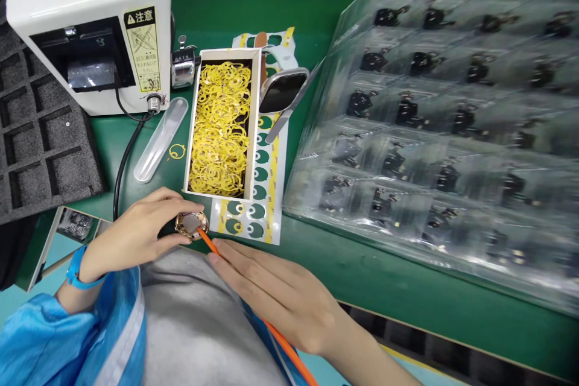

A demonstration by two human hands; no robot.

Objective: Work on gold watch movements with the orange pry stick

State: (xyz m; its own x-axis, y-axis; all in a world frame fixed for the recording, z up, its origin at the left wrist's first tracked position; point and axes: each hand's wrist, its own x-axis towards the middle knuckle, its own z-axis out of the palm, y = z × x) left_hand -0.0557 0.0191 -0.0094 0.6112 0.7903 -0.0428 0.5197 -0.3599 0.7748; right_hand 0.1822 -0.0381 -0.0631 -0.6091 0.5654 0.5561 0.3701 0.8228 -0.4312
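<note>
My left hand (131, 232) pinches a small round gold-rimmed watch case (180, 227) between thumb and fingers, near the table's front edge. Its open side faces up and shows a grey disc and small parts inside. My right hand (280, 289) grips a thin orange pen-like tool (207, 241), its tip at the inside of the case. An orange length (294, 354) runs out below the right hand to the bottom of the view. Just beyond the case stands a white box (191, 132) filled with yellow ring-shaped pieces (221, 132).
At the left are a white dispenser (104, 60), a black foam tray (49, 132) and a black cable (122, 175). A clear plastic case (160, 139), tally counter (183, 66), tweezers (287, 120), watch (284, 91) and sticker sheet (271, 211) surround the box. Clear trays (407, 151) of dark parts fill the right.
</note>
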